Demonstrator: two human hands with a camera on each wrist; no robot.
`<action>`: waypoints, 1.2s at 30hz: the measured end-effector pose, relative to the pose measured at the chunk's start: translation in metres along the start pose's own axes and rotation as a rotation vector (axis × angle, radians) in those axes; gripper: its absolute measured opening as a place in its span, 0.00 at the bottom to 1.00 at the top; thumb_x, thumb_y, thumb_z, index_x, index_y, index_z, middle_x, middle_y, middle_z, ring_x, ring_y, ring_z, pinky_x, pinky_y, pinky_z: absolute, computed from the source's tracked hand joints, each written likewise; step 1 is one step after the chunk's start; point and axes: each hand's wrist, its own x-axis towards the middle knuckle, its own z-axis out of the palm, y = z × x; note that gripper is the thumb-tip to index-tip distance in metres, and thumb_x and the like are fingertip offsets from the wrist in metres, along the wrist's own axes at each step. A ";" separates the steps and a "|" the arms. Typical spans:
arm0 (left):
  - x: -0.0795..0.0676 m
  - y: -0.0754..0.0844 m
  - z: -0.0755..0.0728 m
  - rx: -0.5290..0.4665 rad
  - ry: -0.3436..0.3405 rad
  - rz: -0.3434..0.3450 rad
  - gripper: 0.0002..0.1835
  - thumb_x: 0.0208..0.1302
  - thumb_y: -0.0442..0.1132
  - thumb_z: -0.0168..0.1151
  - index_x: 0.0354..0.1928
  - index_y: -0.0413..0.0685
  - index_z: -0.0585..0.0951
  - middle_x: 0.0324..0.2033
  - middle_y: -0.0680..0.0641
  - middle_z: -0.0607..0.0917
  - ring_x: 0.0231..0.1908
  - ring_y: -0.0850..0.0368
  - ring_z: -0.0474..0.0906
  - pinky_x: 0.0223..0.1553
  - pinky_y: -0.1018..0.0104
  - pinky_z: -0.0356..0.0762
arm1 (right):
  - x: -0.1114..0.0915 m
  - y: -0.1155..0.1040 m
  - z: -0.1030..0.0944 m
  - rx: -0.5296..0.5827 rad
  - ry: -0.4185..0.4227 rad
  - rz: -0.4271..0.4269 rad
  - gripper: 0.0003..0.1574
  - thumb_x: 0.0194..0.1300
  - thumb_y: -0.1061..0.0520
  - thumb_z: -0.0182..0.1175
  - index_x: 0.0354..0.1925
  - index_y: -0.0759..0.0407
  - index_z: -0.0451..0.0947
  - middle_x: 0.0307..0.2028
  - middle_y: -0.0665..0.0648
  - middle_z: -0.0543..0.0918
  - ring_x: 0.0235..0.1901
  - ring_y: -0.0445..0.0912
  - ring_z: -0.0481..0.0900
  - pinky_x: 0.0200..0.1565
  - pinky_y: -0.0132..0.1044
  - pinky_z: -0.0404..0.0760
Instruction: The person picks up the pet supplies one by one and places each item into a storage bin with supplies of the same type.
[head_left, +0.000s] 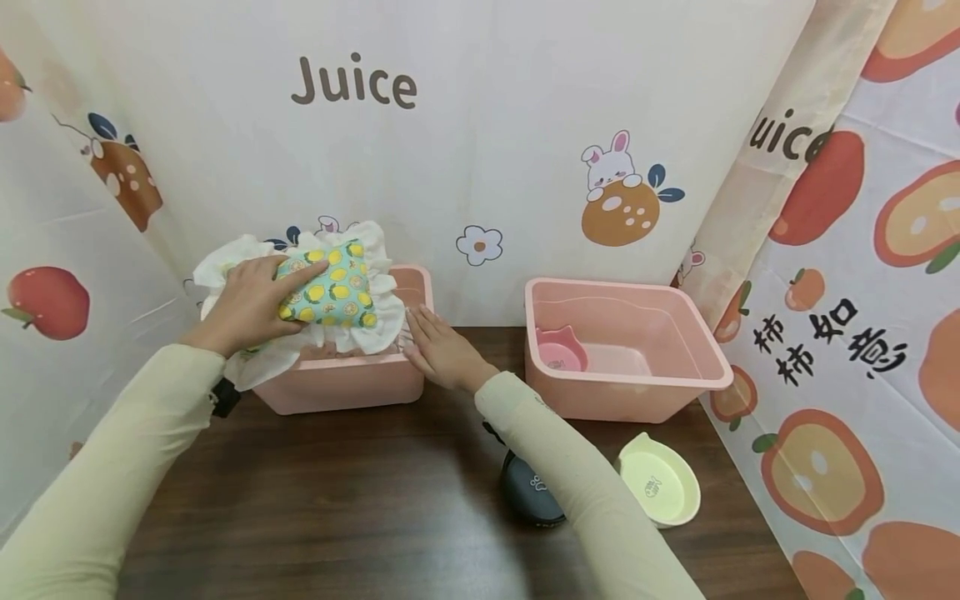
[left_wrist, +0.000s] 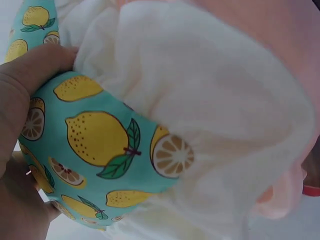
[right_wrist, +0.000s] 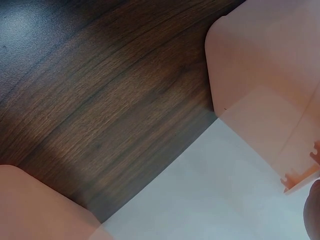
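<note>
A small teal cushion (head_left: 330, 287) printed with lemons and edged in white ruffles lies across the left pink bin (head_left: 345, 386). My left hand (head_left: 251, 300) grips it from above at its left part, fingers spread over the print. In the left wrist view, thumb and fingers pinch the lemon fabric (left_wrist: 97, 137), and white ruffle (left_wrist: 215, 95) fills much of the picture. At the bin's right rim, my right hand (head_left: 444, 350) lies with straight fingers beside the ruffle. Only a fingertip (right_wrist: 313, 210) of it shows in the right wrist view. Most of the bin's inside is hidden by the cushion.
To the right stands a second pink bin (head_left: 630, 396) with a pink bowl (head_left: 561, 350) inside. A pale yellow bowl (head_left: 660, 479) and a round black case (head_left: 528, 492) with a paw print are on the dark wood table (head_left: 337, 508). Printed curtains (head_left: 480, 150) close off the back and sides.
</note>
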 end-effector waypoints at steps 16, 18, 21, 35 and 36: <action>0.020 -0.008 0.037 -0.010 -0.168 -0.074 0.51 0.47 0.42 0.76 0.73 0.61 0.58 0.63 0.26 0.61 0.62 0.26 0.54 0.62 0.32 0.48 | 0.000 0.000 0.002 -0.011 -0.010 0.012 0.41 0.77 0.41 0.31 0.75 0.64 0.39 0.76 0.59 0.40 0.75 0.48 0.32 0.73 0.37 0.37; 0.020 -0.008 0.041 -0.021 -0.184 -0.082 0.51 0.47 0.41 0.76 0.73 0.61 0.59 0.63 0.26 0.61 0.63 0.26 0.53 0.62 0.31 0.46 | 0.000 0.000 0.002 -0.009 -0.010 0.014 0.41 0.77 0.41 0.31 0.75 0.63 0.38 0.76 0.58 0.39 0.75 0.48 0.32 0.73 0.37 0.37; 0.021 -0.007 0.048 -0.039 -0.206 -0.099 0.51 0.48 0.41 0.76 0.73 0.62 0.59 0.65 0.27 0.60 0.64 0.26 0.51 0.63 0.29 0.41 | 0.000 0.000 0.002 -0.012 -0.009 0.014 0.41 0.77 0.41 0.29 0.75 0.63 0.38 0.76 0.59 0.40 0.75 0.49 0.33 0.73 0.38 0.38; 0.029 -0.006 0.078 -0.092 -0.302 -0.154 0.51 0.48 0.40 0.76 0.73 0.62 0.59 0.70 0.29 0.54 0.66 0.25 0.49 0.62 0.26 0.38 | 0.000 -0.001 0.003 -0.013 -0.010 0.016 0.42 0.76 0.39 0.27 0.75 0.63 0.38 0.76 0.59 0.41 0.75 0.51 0.34 0.73 0.38 0.39; 0.030 -0.006 0.079 -0.102 -0.309 -0.164 0.50 0.48 0.40 0.76 0.73 0.62 0.59 0.70 0.29 0.52 0.66 0.25 0.48 0.63 0.26 0.37 | 0.000 -0.001 0.003 -0.011 -0.011 0.017 0.42 0.76 0.39 0.27 0.75 0.63 0.38 0.76 0.59 0.42 0.75 0.50 0.34 0.73 0.37 0.39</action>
